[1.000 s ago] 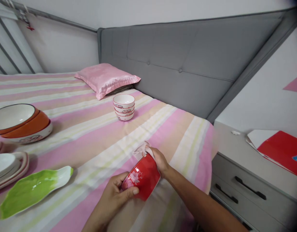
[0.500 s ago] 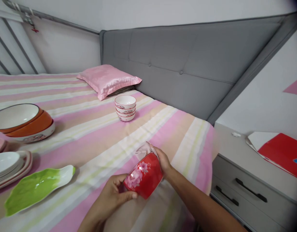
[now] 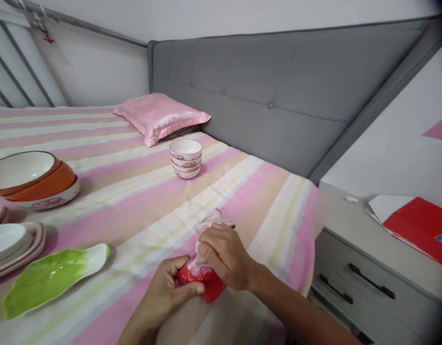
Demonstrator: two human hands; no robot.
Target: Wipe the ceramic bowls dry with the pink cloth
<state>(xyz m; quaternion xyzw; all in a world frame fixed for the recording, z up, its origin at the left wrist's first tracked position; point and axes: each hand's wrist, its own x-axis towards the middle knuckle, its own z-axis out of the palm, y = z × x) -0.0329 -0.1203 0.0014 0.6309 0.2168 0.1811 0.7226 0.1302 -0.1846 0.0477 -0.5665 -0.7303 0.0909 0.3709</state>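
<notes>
My left hand (image 3: 172,281) grips the edge of a red bowl (image 3: 213,286) with pink flowers, thumb on its outer side. The bowl is tilted over the near part of the bed. My right hand (image 3: 226,254) is closed around a pale pink cloth (image 3: 214,219) and presses it on the bowl's flowered outside. Part of the cloth hangs out beyond the knuckles, and the right hand covers much of the bowl. A stack of white bowls with red rims (image 3: 187,160) stands farther back on the bed.
On the left lie a green leaf-shaped dish (image 3: 51,278), stacked white plates (image 3: 7,247) and large orange bowls (image 3: 44,184). A pink pillow (image 3: 159,115) rests by the grey headboard (image 3: 260,86). A drawer cabinet (image 3: 368,244) with a red folder (image 3: 418,227) stands at right.
My right hand has come from the bowl's far rim round onto its flowered outside, bringing the cloth with it. My left hand keeps its hold, and the bowl has shifted slightly left.
</notes>
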